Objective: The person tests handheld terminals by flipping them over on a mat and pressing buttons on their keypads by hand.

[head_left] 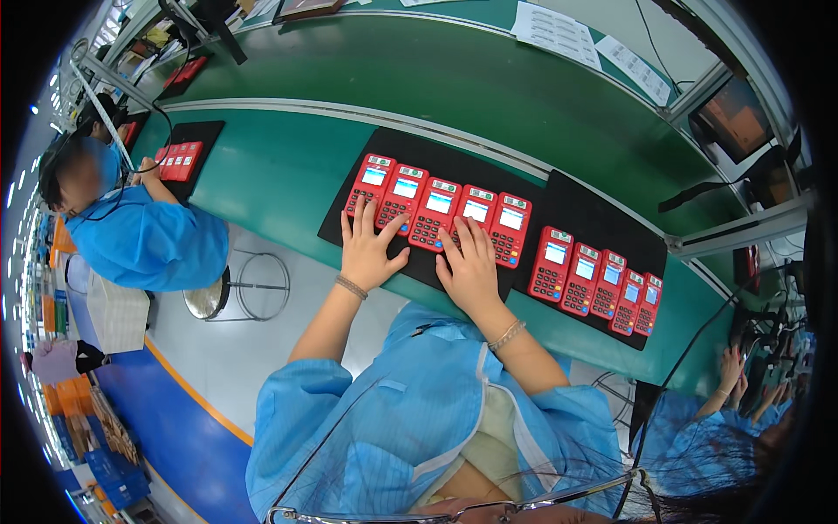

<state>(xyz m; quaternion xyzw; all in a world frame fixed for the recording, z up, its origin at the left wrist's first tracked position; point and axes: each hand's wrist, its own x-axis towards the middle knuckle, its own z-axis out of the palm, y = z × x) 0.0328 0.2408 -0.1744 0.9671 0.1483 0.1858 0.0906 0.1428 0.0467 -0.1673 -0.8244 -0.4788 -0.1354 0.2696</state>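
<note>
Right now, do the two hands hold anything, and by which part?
Nothing is held. The left hand lies flat with fingers spread on the keypads of the red terminals; the right hand rests the same way on the keys of neighbouring ones.

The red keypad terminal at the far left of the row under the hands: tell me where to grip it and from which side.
Probably grip the leftmost red terminal by its two long side edges, coming from above and from its open left side. It lies flat, face up, on the black mat, with a neighbouring terminal close on its right. The left hand is spread flat with fingertips on its keypad end, so that near end is the closest place to pinch.
</note>
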